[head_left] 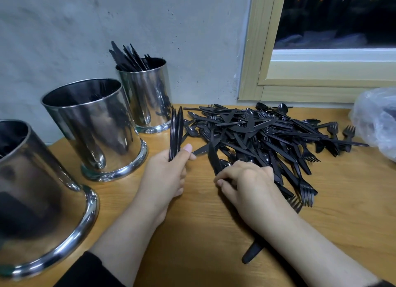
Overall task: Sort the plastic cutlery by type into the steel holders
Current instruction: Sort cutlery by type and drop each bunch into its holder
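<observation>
On the wooden table (192, 233), against the wall: black plastic cutlery in a big tangled pile (257, 136), knives, forks and spoons all crossed over one another. Judged well short of finished, most of the stock unsorted.

Held upright in the left hand (169, 168): a small bundle of knives (176, 132), fingers and thumb wrapped round the lower ends, tips pointing up, just beside the pile's left edge. Not yet dropped into any holder.

Curled at the near edge of the pile: the right hand (248, 179), fingers closed on one knife (213, 158), blade angled up and away. Whether lifted or merely pinched against the table, could not tell.

Left of the pile, three steel holders in a slanting row. Farthest, the back holder (147, 98), already stocked with a sheaf of dark pieces that looked like knives, leaning left above the rim. Middle holder (96, 132) showed something dark inside, type unclear. Near holder (32, 190) likewise dim within; contents unreadable.

Under the right forearm, a stray black handle (251, 253) flat on the wood, apart from the pile. Far right, a crumpled clear plastic bag (377, 121) at the table's edge. Above it, a pale-framed window (278, 72), dark outside.

Left to do, by judgement: the bundle into its holder, then nearly the whole pile.
</observation>
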`<state>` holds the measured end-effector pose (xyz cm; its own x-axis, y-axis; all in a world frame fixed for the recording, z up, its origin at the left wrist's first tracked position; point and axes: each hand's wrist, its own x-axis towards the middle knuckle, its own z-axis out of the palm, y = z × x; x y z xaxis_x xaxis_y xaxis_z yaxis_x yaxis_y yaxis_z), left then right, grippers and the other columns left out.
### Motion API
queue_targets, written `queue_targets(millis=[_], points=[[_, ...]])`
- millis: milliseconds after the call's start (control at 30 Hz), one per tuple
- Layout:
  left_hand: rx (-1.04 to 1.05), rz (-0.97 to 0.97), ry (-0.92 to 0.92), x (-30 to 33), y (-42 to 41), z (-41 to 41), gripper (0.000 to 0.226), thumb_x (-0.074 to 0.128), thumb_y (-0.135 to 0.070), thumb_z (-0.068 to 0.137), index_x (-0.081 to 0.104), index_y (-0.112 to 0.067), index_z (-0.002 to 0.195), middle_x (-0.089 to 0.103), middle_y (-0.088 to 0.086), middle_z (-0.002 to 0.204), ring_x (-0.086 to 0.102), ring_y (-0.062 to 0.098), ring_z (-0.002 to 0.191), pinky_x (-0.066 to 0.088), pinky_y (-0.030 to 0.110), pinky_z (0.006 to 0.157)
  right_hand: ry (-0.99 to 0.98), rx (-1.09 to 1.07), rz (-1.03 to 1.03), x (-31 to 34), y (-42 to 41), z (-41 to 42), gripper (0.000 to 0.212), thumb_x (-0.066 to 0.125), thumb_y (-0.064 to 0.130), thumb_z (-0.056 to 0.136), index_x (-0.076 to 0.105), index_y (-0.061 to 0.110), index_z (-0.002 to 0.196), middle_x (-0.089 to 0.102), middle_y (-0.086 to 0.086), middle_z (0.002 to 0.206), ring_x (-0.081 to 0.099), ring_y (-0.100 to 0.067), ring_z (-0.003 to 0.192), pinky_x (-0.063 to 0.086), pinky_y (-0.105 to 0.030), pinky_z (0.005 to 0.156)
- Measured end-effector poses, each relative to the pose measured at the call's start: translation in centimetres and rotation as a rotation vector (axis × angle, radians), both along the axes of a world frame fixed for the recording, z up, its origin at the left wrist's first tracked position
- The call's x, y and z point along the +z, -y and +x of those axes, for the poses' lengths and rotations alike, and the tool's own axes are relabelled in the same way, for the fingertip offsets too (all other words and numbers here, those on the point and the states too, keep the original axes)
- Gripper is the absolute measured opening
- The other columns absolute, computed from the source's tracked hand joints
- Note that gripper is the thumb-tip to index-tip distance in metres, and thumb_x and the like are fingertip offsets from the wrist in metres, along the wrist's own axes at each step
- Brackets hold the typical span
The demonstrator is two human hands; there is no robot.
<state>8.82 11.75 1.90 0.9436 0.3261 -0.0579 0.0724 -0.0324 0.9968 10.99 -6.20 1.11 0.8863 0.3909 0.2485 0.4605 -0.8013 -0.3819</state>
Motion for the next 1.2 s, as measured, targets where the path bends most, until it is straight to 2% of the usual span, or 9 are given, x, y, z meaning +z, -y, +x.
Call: queue_targets(millis=[67,133,200,333,533,700,867,1000,1200], points=[[-0.055,-0.117,0.001,0.0,0.2,-0.2,0.036,0.057,-0.039,0.102,0.068,-0.006,0.105,0.036,-0.002,0.058,0.032,0.012,0.048,0.028,0.027,0.046,0.011,-0.011,0.184,0.3,0.3,0.0,0.009,0.063,0.031,0.096,0.071,0.035,0.099,0.061,0.019,0.095,0.053,0.000,0.098,0.032,-0.024,0.090],[-0.101,-0.222,-0.010,0.2,0.5,-0.2,0.038,0.056,-0.040,0.101,0.068,-0.005,0.107,0.038,-0.002,0.060,0.032,0.011,0.049,0.028,0.025,0.045,0.008,-0.044,0.381,0.9,0.5,-0.1,0.012,0.068,0.025,0.093,0.068,0.036,0.098,0.062,0.020,0.089,0.056,0.002,0.091,0.037,-0.009,0.080],[-0.141,-0.311,-0.018,0.3,0.8,-0.2,0.041,0.058,-0.042,0.098,0.068,-0.004,0.108,0.038,-0.002,0.062,0.031,0.010,0.049,0.026,0.023,0.044,-0.048,-0.045,0.531,1.3,0.4,-0.4,0.024,0.071,0.022,0.091,0.061,0.040,0.103,0.062,0.013,0.083,0.058,-0.003,0.082,0.040,-0.009,0.070],[-0.144,-0.368,0.009,0.3,1.5,-0.1,0.044,0.059,-0.045,0.093,0.068,-0.006,0.110,0.036,-0.002,0.062,0.029,0.009,0.048,0.025,0.021,0.041,-0.129,-0.043,0.698,1.6,-0.5,-0.9,0.035,0.075,0.019,0.088,0.063,0.041,0.113,0.064,0.009,0.081,0.060,-0.003,0.079,0.042,-0.007,0.071],[-0.074,-0.367,0.098,0.0,2.5,-0.1,0.039,0.068,-0.042,0.089,0.063,-0.005,0.100,0.037,-0.001,0.065,0.029,0.011,0.053,0.024,0.024,0.045,0.159,-0.009,0.507,1.3,-3.0,-1.0,0.017,0.073,0.018,0.089,0.073,0.026,0.104,0.057,0.013,0.081,0.053,0.001,0.080,0.042,-0.013,0.074],[0.038,-0.325,0.084,0.0,2.1,0.0,0.025,0.061,-0.034,0.100,0.073,-0.013,0.095,0.051,0.004,0.070,0.041,0.010,0.055,0.029,0.028,0.050,0.055,0.204,0.451,1.4,-4.6,-1.7,0.025,0.060,0.011,0.096,0.071,0.015,0.117,0.057,0.007,0.095,0.052,0.017,0.082,0.036,0.002,0.073],[0.048,-0.307,0.063,0.1,1.8,0.1,0.033,0.056,-0.038,0.104,0.065,-0.019,0.079,0.043,0.004,0.062,0.038,0.016,0.052,0.031,0.029,0.048,0.160,0.203,0.416,1.7,-3.3,-0.2,0.021,0.062,0.017,0.096,0.076,0.023,0.110,0.065,0.009,0.095,0.062,-0.004,0.091,0.045,-0.014,0.081],[0.092,-0.279,0.052,0.7,1.2,0.1,0.035,0.054,-0.044,0.103,0.068,-0.018,0.085,0.044,0.002,0.060,0.044,0.016,0.050,0.039,0.025,0.049,0.181,0.076,0.262,2.4,-1.0,3.7,0.017,0.066,0.015,0.095,0.075,0.020,0.107,0.066,0.010,0.101,0.062,-0.010,0.098,0.042,-0.018,0.087],[0.135,-0.246,0.108,0.9,-0.1,0.6,0.040,0.051,-0.046,0.104,0.068,-0.023,0.077,0.060,-0.003,0.071,0.063,0.009,0.070,0.050,0.035,0.075,0.085,0.127,-0.089,2.0,-1.4,7.8,0.034,0.057,0.013,0.097,0.068,0.027,0.126,0.060,0.012,0.126,0.051,-0.020,0.117,0.044,-0.041,0.102]])
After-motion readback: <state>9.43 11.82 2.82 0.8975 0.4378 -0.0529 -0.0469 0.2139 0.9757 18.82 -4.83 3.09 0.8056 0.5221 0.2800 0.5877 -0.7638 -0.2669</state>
